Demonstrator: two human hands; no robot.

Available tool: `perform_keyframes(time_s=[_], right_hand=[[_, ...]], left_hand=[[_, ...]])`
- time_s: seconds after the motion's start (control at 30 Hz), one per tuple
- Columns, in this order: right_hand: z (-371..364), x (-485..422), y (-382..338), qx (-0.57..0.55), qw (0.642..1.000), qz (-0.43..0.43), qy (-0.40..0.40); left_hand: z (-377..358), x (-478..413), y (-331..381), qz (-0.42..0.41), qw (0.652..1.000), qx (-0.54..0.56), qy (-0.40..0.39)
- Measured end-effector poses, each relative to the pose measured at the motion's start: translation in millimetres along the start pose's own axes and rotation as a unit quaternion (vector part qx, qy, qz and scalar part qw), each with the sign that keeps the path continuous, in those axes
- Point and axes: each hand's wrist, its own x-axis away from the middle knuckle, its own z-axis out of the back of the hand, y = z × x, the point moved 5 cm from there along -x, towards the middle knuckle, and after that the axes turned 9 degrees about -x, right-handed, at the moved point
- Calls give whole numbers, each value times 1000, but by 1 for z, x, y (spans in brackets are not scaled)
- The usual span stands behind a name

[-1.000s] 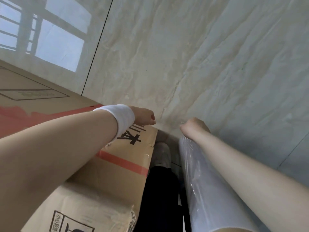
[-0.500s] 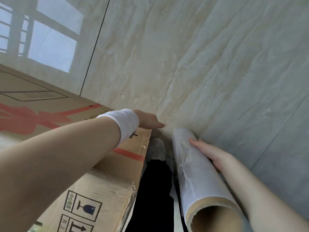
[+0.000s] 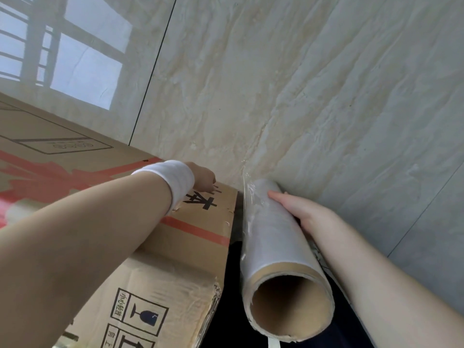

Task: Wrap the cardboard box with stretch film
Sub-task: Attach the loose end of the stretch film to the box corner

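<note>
A tall cardboard box (image 3: 175,259) with red stripes and black print fills the lower left. My left hand (image 3: 203,178), a white wristband on its wrist, rests at the box's top corner with its fingers curled down against the cardboard; what they hold cannot be seen. To the right of the box I hold a roll of stretch film (image 3: 273,237) on a brown cardboard tube, its open end toward me. My right hand (image 3: 303,212) lies along the roll's right side with fingers wrapped behind it. A thin edge of clear film runs from the roll's far end toward the box corner.
A pale marbled tile floor (image 3: 301,96) lies beyond, with a bright window reflection (image 3: 75,59) at the upper left. My dark trouser leg (image 3: 231,285) shows in the gap between box and roll.
The roll has come up and closer to me, so its open tube end now shows. My right hand slid from the far end to the roll's side. My left hand stays at the box corner.
</note>
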Motion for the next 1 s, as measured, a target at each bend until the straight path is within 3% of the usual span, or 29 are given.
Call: perform_keyframes(time_s=[0.23,0.37,0.5,0.7,0.9,1.0], right_hand=[[-14,-4,6,55,998,-29,-22],[-19,1,-16,153,987,54,19],[-42,15,-49,408,897,164,46],[-78,-44,-63,582,791,182,49],[-88,-84,-67,679,714,170,-12],[-87,-83,-75,664,718,208,-22]], left_hand=[[6,-6,-7,-3,1000,-9,-6],[3,-14,-7,-10,1000,-19,-2],[-7,-29,-5,-14,1000,-18,4],[-16,-59,-8,-28,998,-30,42],[-12,-80,-15,-30,995,-19,96],[-11,-83,-11,-39,992,-56,106]])
